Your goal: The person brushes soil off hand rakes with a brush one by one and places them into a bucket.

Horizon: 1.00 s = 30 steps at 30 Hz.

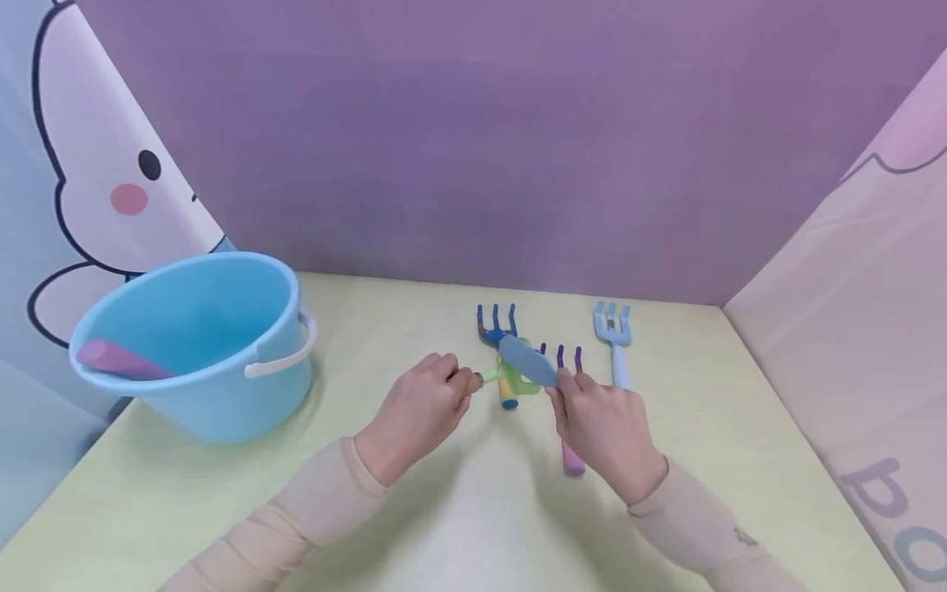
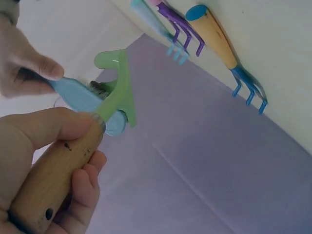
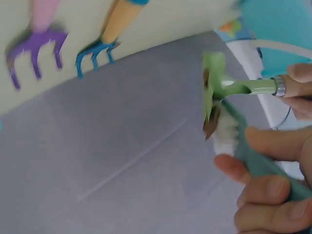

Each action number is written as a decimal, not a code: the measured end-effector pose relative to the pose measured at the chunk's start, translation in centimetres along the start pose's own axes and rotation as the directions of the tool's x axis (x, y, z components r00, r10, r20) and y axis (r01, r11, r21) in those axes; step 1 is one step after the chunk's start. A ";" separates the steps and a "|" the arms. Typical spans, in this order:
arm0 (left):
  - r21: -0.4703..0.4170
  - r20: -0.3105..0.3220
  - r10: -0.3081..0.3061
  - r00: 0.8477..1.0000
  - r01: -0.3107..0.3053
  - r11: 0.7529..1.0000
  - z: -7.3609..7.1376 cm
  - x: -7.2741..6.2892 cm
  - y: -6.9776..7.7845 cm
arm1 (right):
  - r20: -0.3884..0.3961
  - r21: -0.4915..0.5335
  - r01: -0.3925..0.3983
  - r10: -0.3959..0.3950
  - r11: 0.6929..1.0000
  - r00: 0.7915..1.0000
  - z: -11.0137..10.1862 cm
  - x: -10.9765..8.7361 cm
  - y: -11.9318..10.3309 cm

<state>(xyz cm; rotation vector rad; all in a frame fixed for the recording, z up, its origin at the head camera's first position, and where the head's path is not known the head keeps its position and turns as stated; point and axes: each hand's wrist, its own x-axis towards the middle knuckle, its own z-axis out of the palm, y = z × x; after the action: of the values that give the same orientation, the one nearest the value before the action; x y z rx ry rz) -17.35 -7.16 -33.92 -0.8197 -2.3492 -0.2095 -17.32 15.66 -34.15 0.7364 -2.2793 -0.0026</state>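
My left hand (image 1: 422, 411) grips the wooden handle of a small green hand hoe (image 2: 124, 87). In my right hand (image 1: 607, 423) is a light blue brush (image 1: 527, 360), held by its handle. Its white bristles (image 3: 226, 134) meet the hoe's green head in the right wrist view, where brown dirt clings to the metal. Both tools are raised above the table. Below them lie a blue rake (image 1: 508, 390) with a wooden handle and a purple rake (image 1: 573, 460) with a pink handle, partly hidden by my right hand.
A light blue rake (image 1: 612, 333) lies farther right on the pale table (image 1: 355, 329). To the left stands a blue bucket (image 1: 274, 386) with a white handle (image 1: 284, 362); a pink handle (image 1: 122, 360) leans inside. A purple backdrop (image 1: 473, 164) closes off the back, with printed cloth at both sides.
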 end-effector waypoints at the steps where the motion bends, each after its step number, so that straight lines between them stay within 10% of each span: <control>1: 0.023 -0.006 0.025 1.000 -0.025 0.999 -0.1 0.0 0.0 | 0.008 -0.024 0.023 -0.023 0.999 1.000 0.0 0.2 0.1; 9: 0.120 0.033 0.109 0.993 -0.113 0.986 -0.4 -0.6 0.3 | 0.120 -0.176 0.167 -0.147 0.970 0.982 -1.2 0.5 0.6; 19: 0.102 0.011 0.073 0.997 -0.074 0.992 -1.0 -1.2 -0.4 | 0.132 0.124 0.013 -0.029 0.992 0.991 -2.4 0.9 3.1; 30: 0.014 -0.010 0.140 0.990 -0.140 0.990 -2.1 -0.8 -0.2 | 0.196 0.084 0.171 -0.184 0.982 0.963 -2.7 2.4 3.9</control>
<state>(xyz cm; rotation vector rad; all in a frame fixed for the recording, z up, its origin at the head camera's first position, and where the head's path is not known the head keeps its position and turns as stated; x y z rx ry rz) -15.89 -8.47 -32.74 -0.9703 -2.2698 -0.1385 -18.86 18.24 -29.81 1.0152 -2.4068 -0.0904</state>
